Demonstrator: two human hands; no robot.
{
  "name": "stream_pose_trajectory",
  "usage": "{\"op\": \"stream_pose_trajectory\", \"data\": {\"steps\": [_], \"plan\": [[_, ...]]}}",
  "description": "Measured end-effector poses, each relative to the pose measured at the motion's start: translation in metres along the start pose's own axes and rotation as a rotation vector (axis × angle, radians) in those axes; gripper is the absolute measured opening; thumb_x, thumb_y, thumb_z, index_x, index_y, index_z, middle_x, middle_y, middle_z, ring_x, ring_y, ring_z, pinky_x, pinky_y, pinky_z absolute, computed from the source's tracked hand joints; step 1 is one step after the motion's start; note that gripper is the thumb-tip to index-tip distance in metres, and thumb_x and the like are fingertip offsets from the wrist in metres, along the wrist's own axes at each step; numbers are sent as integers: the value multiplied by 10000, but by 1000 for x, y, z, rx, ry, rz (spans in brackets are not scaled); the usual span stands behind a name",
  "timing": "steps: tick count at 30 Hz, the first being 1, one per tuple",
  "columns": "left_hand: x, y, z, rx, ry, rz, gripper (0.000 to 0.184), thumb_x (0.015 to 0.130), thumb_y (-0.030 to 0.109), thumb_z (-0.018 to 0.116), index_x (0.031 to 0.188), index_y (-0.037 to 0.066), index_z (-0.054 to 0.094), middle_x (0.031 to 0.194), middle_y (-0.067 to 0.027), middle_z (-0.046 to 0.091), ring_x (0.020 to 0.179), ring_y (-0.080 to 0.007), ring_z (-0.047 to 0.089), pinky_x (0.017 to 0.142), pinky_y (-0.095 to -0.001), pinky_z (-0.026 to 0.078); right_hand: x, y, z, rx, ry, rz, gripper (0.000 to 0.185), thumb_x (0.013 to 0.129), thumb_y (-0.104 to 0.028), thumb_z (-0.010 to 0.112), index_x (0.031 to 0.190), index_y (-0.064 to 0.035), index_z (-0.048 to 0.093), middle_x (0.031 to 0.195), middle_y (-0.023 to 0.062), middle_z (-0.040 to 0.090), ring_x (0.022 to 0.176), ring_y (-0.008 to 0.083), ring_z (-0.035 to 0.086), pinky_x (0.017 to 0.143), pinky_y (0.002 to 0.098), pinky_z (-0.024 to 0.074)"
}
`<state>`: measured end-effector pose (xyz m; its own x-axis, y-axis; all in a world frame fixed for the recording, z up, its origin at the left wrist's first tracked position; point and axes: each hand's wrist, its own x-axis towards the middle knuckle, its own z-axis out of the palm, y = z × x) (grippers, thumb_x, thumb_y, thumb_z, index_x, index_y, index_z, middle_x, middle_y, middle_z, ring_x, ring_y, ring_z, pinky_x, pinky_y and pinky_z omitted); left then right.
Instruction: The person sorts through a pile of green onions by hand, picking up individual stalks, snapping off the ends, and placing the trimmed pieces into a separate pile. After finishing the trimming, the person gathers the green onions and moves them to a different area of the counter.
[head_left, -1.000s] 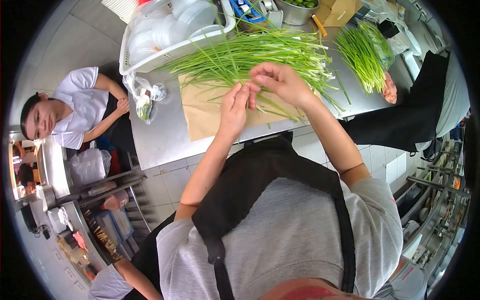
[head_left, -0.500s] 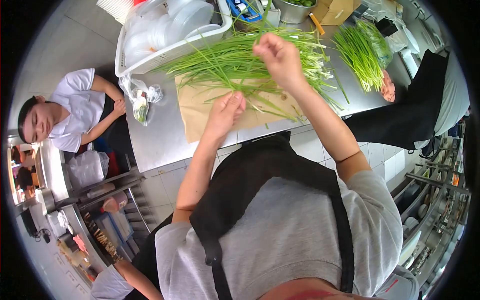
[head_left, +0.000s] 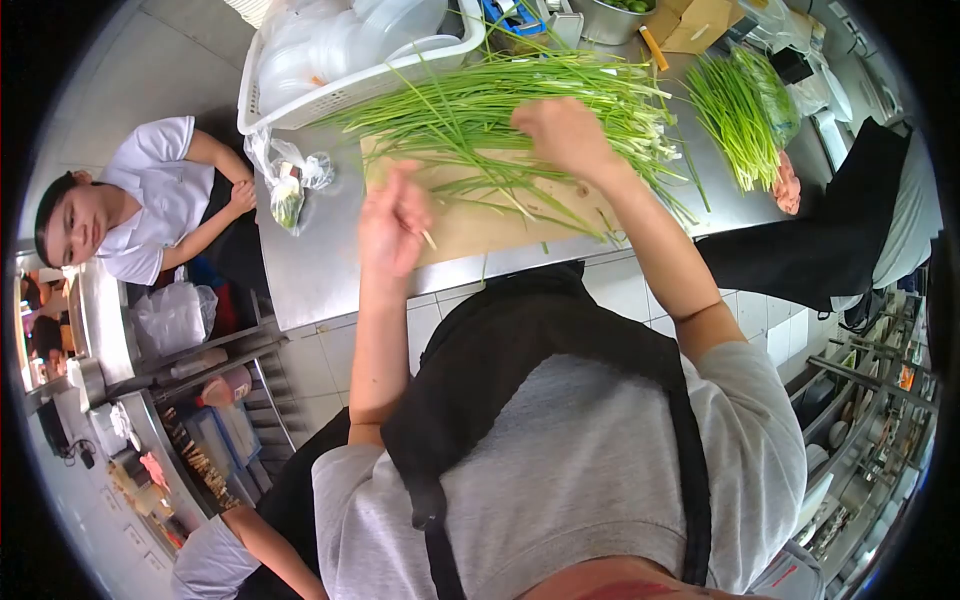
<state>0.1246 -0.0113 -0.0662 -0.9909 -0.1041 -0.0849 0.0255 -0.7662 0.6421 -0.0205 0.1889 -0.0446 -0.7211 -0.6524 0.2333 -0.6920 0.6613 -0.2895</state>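
Head view: left hand [head_left: 394, 215] curling round thin pale stem [head_left: 430, 239], right hand [head_left: 570, 138] fingers unreadable, loose green stalks [head_left: 470, 108] remaining, neat green bundle [head_left: 737, 122] lying apart.

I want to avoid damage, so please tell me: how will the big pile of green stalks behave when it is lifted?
The pile of green stalks would probably droop: its stalks are long and thin. It may slide apart, as no tie shows. Stalks lying crosswise might catch.

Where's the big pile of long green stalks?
The pile lies upper centre in the head view, partly over a brown sheet, mostly right of the white plastic basket.
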Motion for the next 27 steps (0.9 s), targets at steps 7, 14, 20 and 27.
{"op": "stream_pose_trajectory", "data": {"steps": [7, 14, 20, 27], "plan": [[-6, -43, 9, 731, -296, -688, 291, 902, 288, 463, 949, 22, 572, 933, -95, 617, 790, -157, 612, 637, -260, 478, 3, 48, -35, 69, -47, 47, 101, 714, -101, 610, 813, -86, 628, 737, 85, 600, 675, 255, 581, 610, 353, 460], [33, -41, 9, 695, -31, -63, 284, 912, 283, 453, 1014, 51, 581, 968, -46, 612, 879, -115, 563, 734, -272, 435, -33, 67, -26, 168, -162, 38, 158, 709, -141, 605, 858, -150, 657, 796, 84, 622, 790, 263, 594, 671, 379, 471], [66, -45, 29, 1610, -436, 658, 194, 857, 181, 500, 986, 68, 590, 1066, -49, 589, 868, -239, 528, 717, -313, 451, -50, 65, -19, -65, -172, 177, 147, 707, -122, 605, 839, -158, 660, 832, 78, 606, 826, 271, 582, 694, 383, 464], [53, -53, 36, 1941, -444, 560, 116, 788, 124, 524, 860, 60, 590, 1057, -35, 572, 841, -278, 499, 719, -361, 457, -45, 72, -49, -6, -150, 52, 135, 724, -111, 583, 836, -132, 655, 862, 87, 612, 807, 293, 586, 694, 392, 466]]}}
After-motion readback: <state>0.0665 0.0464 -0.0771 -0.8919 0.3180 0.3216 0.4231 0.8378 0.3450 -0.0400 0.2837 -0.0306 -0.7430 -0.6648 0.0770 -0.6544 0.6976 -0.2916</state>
